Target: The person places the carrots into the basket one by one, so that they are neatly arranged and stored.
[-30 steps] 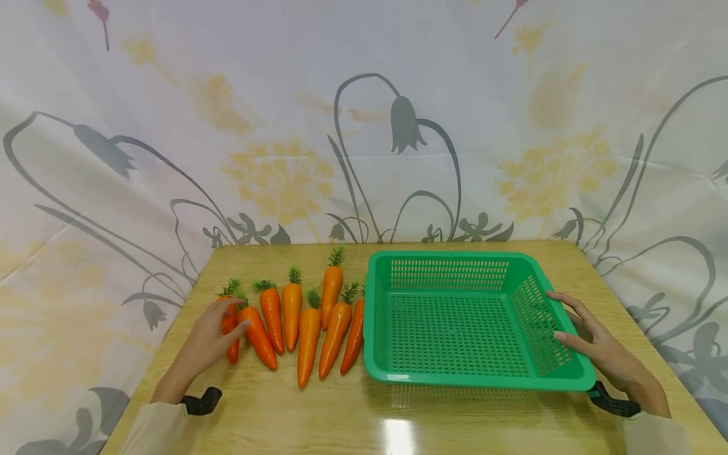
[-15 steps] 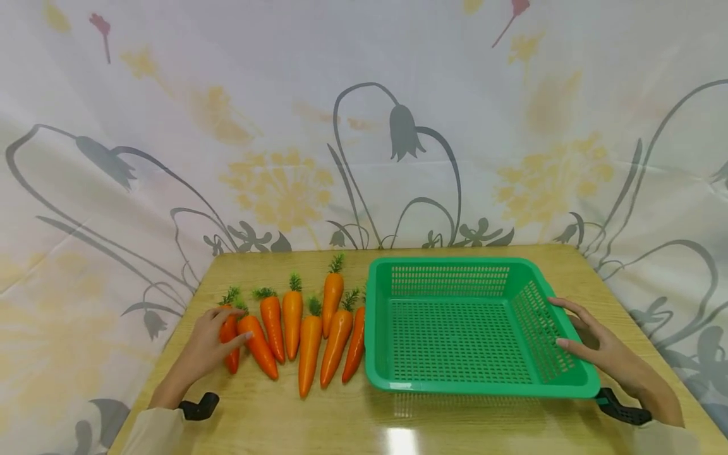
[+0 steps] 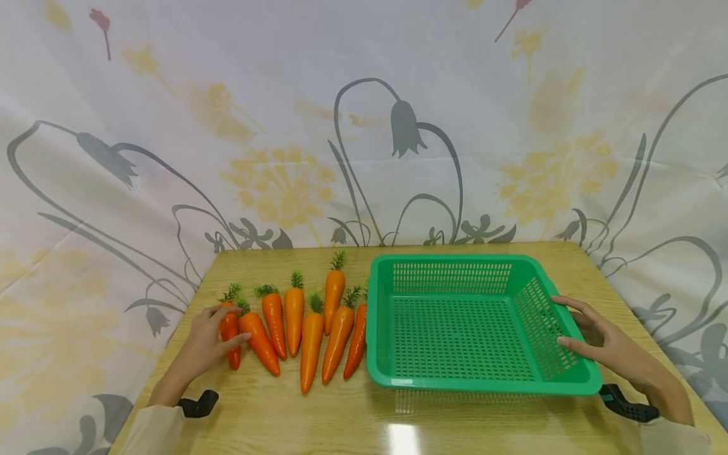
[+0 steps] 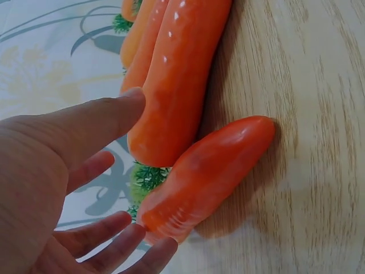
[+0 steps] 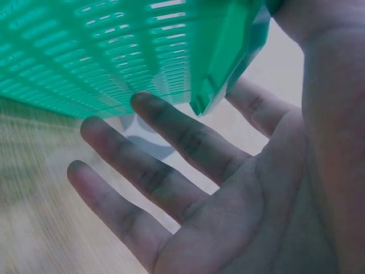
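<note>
Now, line by line:
Left hand (image 3: 207,341): lower left of the head view, at the left end of the carrot row; fingers straight and spread wide, holding nothing. In the left wrist view the fingertips (image 4: 134,240) lie just at the leafy end of the end carrot, thumb stretched toward the next one; whether they touch it I cannot tell.
End carrot (image 3: 230,335): leftmost of the row, lying flat on the table, green top toward the upper part of the frame, tip toward the bottom. In the left wrist view it (image 4: 205,177) sits at centre, slanted, touching its neighbour (image 4: 182,85).
Carrot row (image 3: 311,338): seven orange carrots side by side, left of centre, tops pointing up the frame; the rightmost one (image 3: 357,341) lies just beside the basket's left wall.
Basket (image 3: 455,260): green, slotted, square, right of centre on the table; nothing shows inside it.
Right hand (image 3: 603,344): lower right of the head view, at the basket's right rim; thumb over the rim's upper side, fingers relaxed and spread wide below and outside it. The right wrist view shows the open palm (image 5: 239,194) under the rim's edge, not clamped round it.
Table (image 3: 352,423): pale wood, glossy, a light glare at bottom centre.
Backdrop (image 3: 284,126): white cloth with grey and yellow flowers, filling the upper frame.
</note>
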`<move>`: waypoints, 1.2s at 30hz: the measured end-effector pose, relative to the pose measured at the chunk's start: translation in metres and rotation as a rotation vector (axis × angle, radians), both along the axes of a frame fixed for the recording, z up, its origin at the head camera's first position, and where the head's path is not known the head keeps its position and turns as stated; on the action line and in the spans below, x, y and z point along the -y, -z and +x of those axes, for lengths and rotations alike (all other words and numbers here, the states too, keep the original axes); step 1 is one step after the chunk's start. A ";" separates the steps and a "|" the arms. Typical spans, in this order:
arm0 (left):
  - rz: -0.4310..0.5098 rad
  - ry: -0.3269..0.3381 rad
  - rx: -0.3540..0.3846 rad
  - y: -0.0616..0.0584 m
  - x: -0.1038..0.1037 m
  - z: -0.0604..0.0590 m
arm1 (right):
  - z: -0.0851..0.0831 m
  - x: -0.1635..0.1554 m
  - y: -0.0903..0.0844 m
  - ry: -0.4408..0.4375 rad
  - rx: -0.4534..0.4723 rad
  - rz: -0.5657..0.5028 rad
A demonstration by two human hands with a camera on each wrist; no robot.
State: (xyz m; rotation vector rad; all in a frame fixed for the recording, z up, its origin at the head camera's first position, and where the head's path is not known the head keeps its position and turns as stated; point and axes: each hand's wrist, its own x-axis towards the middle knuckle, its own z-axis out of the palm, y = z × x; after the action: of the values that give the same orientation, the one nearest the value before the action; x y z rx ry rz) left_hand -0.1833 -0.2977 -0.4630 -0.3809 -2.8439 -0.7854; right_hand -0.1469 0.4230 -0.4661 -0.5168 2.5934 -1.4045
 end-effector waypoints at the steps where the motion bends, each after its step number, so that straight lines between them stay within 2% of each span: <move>1: 0.001 0.000 0.004 0.000 0.000 -0.001 | 0.000 0.000 -0.001 0.002 0.003 0.004; 20: -0.024 -0.032 0.114 0.003 0.008 -0.009 | 0.001 0.003 -0.006 0.018 0.043 0.014; 25: -0.045 -0.045 0.102 0.002 0.011 -0.015 | 0.003 0.001 -0.004 0.012 0.027 0.021; 29: -0.031 -0.059 0.100 0.003 0.015 -0.018 | 0.002 0.000 -0.003 0.002 0.018 0.010; 36: 0.010 -0.083 0.155 0.009 0.027 -0.026 | 0.001 0.000 -0.002 -0.003 0.018 -0.004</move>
State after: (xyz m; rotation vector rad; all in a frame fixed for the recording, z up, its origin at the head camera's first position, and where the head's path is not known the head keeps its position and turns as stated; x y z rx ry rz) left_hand -0.2092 -0.3249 -0.4718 -0.2073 -2.9748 -0.8466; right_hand -0.1457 0.4228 -0.4642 -0.5065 2.5746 -1.4076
